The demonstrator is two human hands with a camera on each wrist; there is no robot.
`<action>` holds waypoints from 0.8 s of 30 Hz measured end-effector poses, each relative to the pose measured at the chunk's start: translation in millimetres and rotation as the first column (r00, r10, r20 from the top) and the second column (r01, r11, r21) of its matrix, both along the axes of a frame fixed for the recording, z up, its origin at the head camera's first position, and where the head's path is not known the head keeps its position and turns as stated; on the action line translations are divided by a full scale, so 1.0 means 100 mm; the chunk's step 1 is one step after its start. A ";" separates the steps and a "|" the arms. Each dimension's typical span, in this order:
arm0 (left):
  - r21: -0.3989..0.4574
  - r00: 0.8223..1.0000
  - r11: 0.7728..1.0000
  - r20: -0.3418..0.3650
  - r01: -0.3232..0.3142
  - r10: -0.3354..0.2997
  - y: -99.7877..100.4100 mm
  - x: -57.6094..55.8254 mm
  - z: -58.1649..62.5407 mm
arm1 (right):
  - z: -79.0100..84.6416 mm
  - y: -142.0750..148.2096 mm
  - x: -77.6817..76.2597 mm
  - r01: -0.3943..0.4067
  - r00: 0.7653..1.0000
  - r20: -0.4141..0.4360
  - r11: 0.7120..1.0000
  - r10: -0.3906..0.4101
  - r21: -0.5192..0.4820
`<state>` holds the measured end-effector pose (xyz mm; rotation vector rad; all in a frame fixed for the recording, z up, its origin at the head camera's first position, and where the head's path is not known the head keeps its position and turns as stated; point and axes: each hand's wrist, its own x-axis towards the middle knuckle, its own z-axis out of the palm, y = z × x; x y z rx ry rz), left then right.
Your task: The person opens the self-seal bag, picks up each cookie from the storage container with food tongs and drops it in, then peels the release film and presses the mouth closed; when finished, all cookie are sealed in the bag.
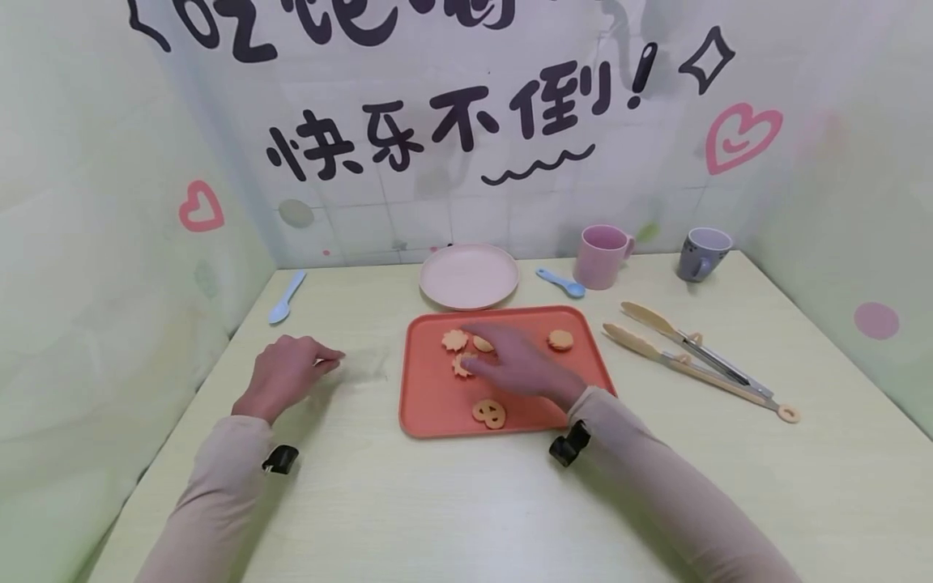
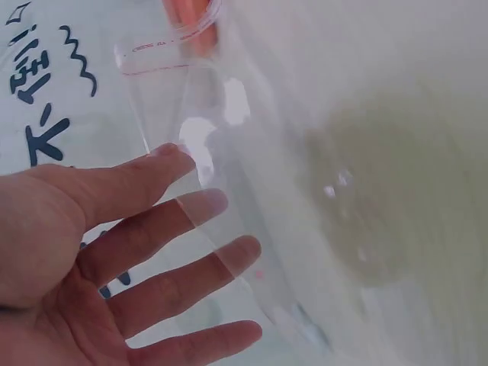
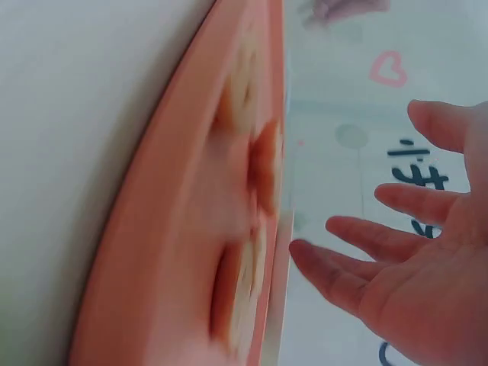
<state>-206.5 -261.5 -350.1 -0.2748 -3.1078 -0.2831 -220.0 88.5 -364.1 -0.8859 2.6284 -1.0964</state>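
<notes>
My left hand (image 1: 286, 372) pinches the edge of a clear plastic bag (image 2: 206, 130) between thumb and fingers, left of the tray. Red print runs along a strip on the bag, and the fingertips show through the film. Over the orange tray (image 1: 437, 413) reaches my right hand (image 1: 517, 360), fingers spread and holding nothing. Beneath its fingertips lie flower-shaped cookies (image 1: 455, 340), partly covered by the hand. A pretzel-shaped cookie (image 1: 489, 414) sits near the tray's front edge, and a round cookie (image 1: 560, 340) lies at the right, behind the wrist.
Behind the tray is a pink plate (image 1: 470, 277). A blue spoon (image 1: 287, 298) lies at the back left, another blue spoon (image 1: 561, 282) beside a pink mug (image 1: 601, 257). A grey-purple mug (image 1: 703, 254) stands at the back right; tongs (image 1: 692, 364) lie right of the tray.
</notes>
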 end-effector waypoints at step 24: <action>0.106 0.967 0.978 -0.201 0.181 -0.158 0.37 0.21 0.35 | 0.05 -0.90 0.03 -0.003 0.997 -0.070 0.872 -0.036 -0.489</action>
